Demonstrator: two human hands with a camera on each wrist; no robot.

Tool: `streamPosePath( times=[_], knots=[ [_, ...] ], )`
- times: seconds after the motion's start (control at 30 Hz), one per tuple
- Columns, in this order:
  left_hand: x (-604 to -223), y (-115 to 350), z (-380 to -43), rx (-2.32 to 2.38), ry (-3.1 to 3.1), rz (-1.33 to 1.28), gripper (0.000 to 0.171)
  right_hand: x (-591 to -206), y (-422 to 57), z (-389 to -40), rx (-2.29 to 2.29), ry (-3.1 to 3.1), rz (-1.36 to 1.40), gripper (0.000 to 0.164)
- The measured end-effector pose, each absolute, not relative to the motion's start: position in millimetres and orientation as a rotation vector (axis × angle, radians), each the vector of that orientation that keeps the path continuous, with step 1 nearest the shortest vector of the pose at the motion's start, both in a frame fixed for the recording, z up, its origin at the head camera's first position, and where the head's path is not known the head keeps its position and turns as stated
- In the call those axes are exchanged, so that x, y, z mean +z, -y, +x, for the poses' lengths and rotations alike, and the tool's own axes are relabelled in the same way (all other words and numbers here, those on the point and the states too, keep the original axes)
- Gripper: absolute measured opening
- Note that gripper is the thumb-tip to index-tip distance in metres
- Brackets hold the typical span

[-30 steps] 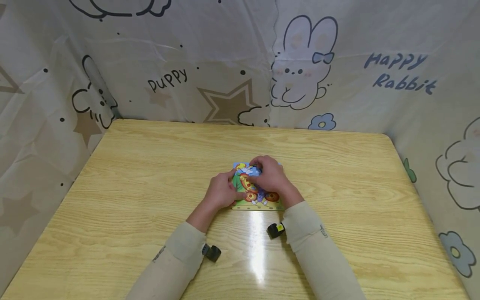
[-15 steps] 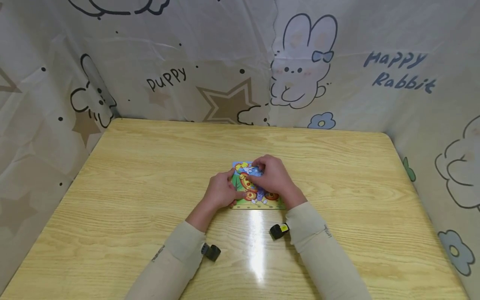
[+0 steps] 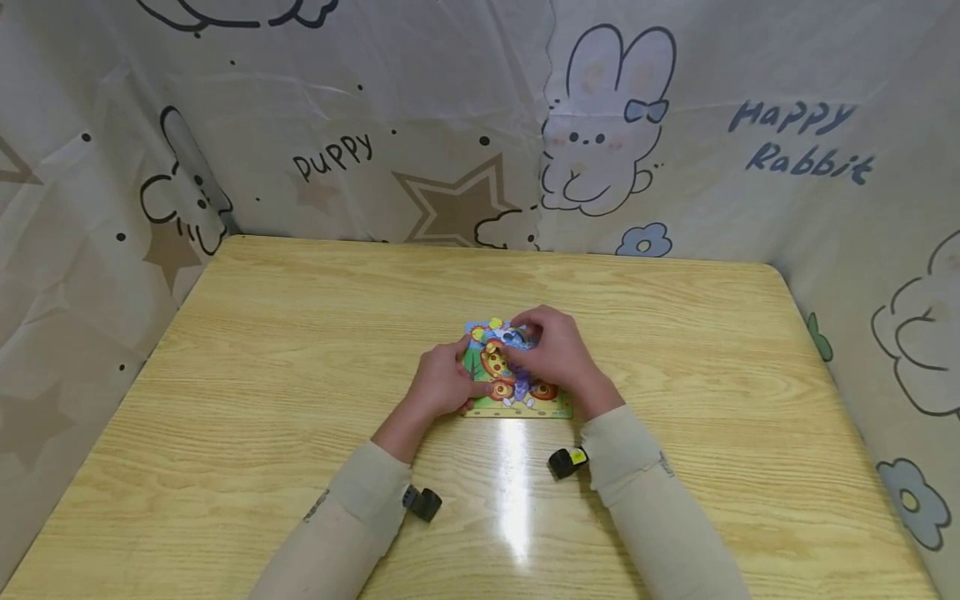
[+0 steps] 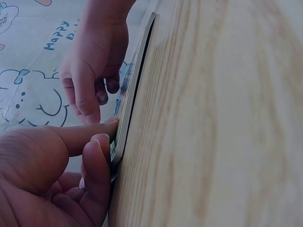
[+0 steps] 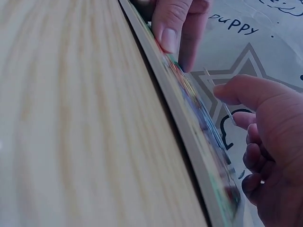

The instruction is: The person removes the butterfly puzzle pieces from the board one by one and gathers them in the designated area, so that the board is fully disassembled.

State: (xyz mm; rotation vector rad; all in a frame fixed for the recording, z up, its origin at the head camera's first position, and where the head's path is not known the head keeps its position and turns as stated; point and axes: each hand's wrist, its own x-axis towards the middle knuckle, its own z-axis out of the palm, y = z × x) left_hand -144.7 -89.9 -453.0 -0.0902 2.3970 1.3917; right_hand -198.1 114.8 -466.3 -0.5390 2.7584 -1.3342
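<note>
A colourful butterfly jigsaw puzzle board (image 3: 517, 412) lies on the table. My left hand (image 3: 442, 382) grips its left edge, thumb on the top face, as the left wrist view also shows. Above the board my right hand (image 3: 555, 350) pinches a thin puzzle piece (image 5: 228, 114) between thumb and fingers. In the right wrist view that piece is seen edge-on, tilted and apart from the board. The board's upper right part is hidden behind my right hand. Orange butterfly wings and a purple body show on the board's lower half.
The wooden table (image 3: 315, 333) extends on all sides of the board. A printed fabric wall (image 3: 337, 100) with rabbits and stars stands behind it and at both sides. Small black cameras (image 3: 422, 504) sit at both wrists.
My right hand has shifted a little to the right and away from me, lifting the piece. More of the board's upper left now shows. My left hand stays in place.
</note>
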Motion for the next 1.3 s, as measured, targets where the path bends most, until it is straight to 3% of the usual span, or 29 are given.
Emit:
streamPosePath(
  times=[1.3],
  knots=[
    [-453, 90, -144, 1.389, -2.402, -0.074, 0.095, -456, -186, -193, -1.353, -2.885, -0.505, 0.031]
  ],
)
